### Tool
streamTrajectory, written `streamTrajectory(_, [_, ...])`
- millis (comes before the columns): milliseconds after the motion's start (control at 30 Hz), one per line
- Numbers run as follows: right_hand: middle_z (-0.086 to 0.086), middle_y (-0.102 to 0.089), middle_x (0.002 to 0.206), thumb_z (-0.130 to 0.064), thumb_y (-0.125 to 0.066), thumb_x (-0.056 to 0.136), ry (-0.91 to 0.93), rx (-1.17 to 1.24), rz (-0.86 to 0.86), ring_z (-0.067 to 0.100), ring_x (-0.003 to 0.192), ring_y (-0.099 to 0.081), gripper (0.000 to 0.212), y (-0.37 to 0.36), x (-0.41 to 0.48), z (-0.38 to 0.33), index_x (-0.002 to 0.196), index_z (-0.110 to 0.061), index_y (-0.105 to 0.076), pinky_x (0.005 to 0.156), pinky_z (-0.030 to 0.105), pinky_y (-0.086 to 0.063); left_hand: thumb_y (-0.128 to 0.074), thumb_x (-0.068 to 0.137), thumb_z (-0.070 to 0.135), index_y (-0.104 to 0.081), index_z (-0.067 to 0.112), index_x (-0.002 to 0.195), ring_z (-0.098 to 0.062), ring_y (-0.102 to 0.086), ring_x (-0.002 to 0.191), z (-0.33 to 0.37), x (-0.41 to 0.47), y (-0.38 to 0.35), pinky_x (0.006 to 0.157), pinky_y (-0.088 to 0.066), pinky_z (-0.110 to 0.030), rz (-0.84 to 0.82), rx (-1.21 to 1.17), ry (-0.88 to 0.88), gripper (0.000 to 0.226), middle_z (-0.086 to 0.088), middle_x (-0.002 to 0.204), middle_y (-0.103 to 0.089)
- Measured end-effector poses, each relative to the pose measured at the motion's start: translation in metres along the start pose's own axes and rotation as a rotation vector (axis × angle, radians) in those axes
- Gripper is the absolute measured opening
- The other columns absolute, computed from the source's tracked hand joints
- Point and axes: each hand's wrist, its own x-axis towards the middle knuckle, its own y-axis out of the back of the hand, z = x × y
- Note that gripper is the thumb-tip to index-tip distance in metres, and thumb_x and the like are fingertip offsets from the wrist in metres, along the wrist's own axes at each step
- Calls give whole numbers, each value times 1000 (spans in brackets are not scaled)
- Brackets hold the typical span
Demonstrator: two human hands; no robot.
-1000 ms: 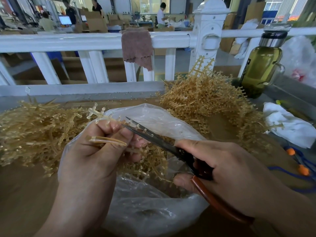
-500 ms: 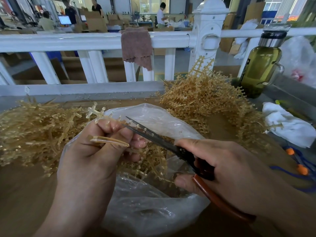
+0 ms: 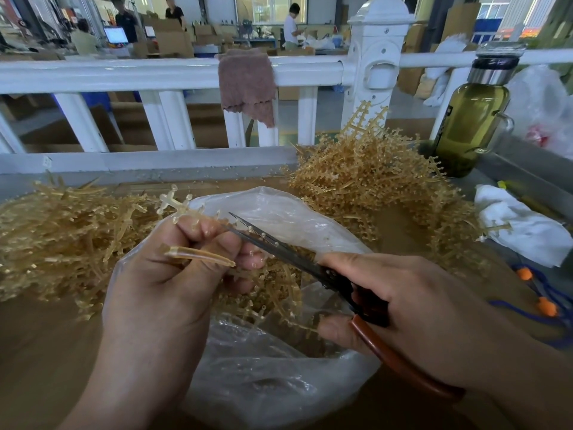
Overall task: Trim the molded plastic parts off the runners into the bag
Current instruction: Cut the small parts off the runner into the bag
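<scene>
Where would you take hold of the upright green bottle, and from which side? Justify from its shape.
By the clear loop handle on the green bottle, coming from the right. The bottle stands upright with the handle jutting rightward, while the pile of runners crowds its left base.

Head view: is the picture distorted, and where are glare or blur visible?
In the head view the wide lens bows the white railing and tilts the bottle; the plastic bag shows soft glare; the scissors and the runner in the left hand look sharp; the far workshop is brighter and slightly soft.
</scene>
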Motion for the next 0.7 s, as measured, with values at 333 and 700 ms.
streamTrajectory(333, [-16, -69, 91, -73, -49, 85, 13, 1, 14, 1, 81, -62, 54, 0, 0, -1, 118, -32, -60, 76, 22, -47, -62, 76, 21, -73, 34, 59, -13, -70, 57, -2, 1, 2, 48, -52, -20, -20, 0, -4, 24, -2, 65, -71])
streamTrajectory(700, [-16, -68, 92, -72, -49, 84, -17, 8, 9, 1, 84, -62, 54, 2, 0, -4, 119, -32, -59, 76, 22, -46, -62, 75, 22, -73, 34, 58, -13, -69, 56, -5, 3, 4, 47, -52, -20, -28, 10, -5, 24, -1, 64, -70])
